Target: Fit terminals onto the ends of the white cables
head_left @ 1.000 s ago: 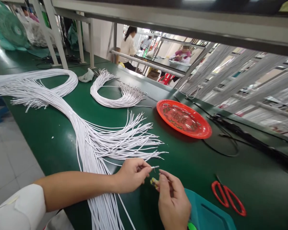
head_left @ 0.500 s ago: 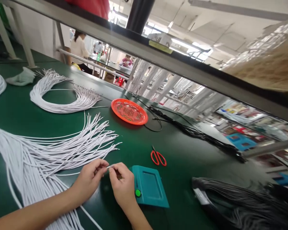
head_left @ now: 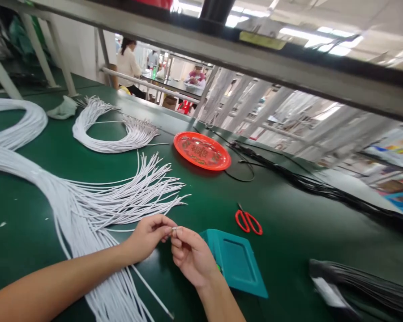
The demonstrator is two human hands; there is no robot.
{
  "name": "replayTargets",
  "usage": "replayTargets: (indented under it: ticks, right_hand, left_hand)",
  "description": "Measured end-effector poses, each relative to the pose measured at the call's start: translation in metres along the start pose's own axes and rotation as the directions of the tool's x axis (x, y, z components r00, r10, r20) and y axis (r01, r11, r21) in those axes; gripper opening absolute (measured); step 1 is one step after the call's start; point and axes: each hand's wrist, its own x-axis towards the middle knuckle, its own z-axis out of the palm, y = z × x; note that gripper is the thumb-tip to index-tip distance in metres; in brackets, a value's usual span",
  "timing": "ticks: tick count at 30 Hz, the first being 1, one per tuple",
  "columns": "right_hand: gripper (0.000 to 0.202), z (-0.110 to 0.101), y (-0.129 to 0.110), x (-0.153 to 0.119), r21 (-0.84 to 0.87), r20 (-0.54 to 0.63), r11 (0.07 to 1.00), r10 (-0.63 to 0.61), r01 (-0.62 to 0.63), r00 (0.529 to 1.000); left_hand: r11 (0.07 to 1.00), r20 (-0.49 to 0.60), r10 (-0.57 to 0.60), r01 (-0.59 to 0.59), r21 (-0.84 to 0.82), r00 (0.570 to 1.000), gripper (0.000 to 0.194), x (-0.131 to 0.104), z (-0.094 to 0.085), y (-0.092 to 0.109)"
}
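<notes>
My left hand (head_left: 151,238) and my right hand (head_left: 194,256) meet in front of me, both pinching. A short bit of thin white cable (head_left: 175,228) shows between their fingertips; most of it is hidden by the fingers. Left of the hands, a large bundle of white cables (head_left: 67,201) fans out on the table, its loose ends (head_left: 161,188) pointing right. Just beyond my right hand lies a teal plastic case (head_left: 240,259) with a recessed top, its near left part covered by the hand. Red-handled scissors (head_left: 248,221) rest farther right.
A red patterned tray (head_left: 202,151) lies on the green table (head_left: 204,199). Behind the bundle are coiled white cables (head_left: 102,144) and another coil (head_left: 30,120). Black cables (head_left: 298,183) and a dark bundle (head_left: 372,286) lie right. A shelf beam (head_left: 221,56) crosses overhead. People sit farther back.
The view has turned left, so the table items appear farther right. My right hand has rolled, showing more of its palm side, and the fingertips of both hands are closer together.
</notes>
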Motion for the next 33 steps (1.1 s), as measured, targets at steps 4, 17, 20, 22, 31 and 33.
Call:
replayTargets:
  ticks: [4, 17, 20, 22, 31, 33]
  right_hand:
    - [0.029, 0.0, 0.008, 0.001, 0.003, -0.066, 0.998, -0.057, 0.057, 0.996]
    - [0.025, -0.014, 0.0, -0.009, -0.947, 0.31, -0.172, -0.715, 0.272, 0.627]
    - [0.023, -0.023, -0.006, -0.014, -0.951, 0.307, -0.262, -0.768, 0.161, 0.562]
    - [0.022, -0.032, -0.008, -0.014, -0.94, 0.321, -0.326, -0.756, 0.097, 0.57]
    - [0.023, -0.042, -0.02, -0.011, -0.779, 0.383, -0.616, -0.322, 0.116, 0.866]
    - [0.028, -0.04, -0.022, -0.011, -0.763, 0.37, -0.638, -0.301, 0.103, 0.879]
  left_hand:
    - [0.976, -0.106, -0.144, 0.123, -0.182, 0.984, 0.027, 0.004, 0.003, -0.005]
    - [0.886, -0.029, 0.156, -0.127, 0.447, 0.987, 0.03, 0.0, 0.002, -0.009]
    - [0.926, -0.058, 0.078, -0.051, 0.373, 0.995, 0.034, 0.004, 0.0, -0.018]
    - [0.949, -0.076, 0.041, -0.015, 0.315, 0.996, 0.037, 0.007, -0.001, -0.023]
    - [0.98, 0.052, -0.113, 0.103, 0.168, 0.992, 0.045, 0.01, 0.0, -0.033]
    - [0.978, 0.064, -0.131, 0.119, 0.169, 0.989, 0.042, 0.01, 0.0, -0.031]
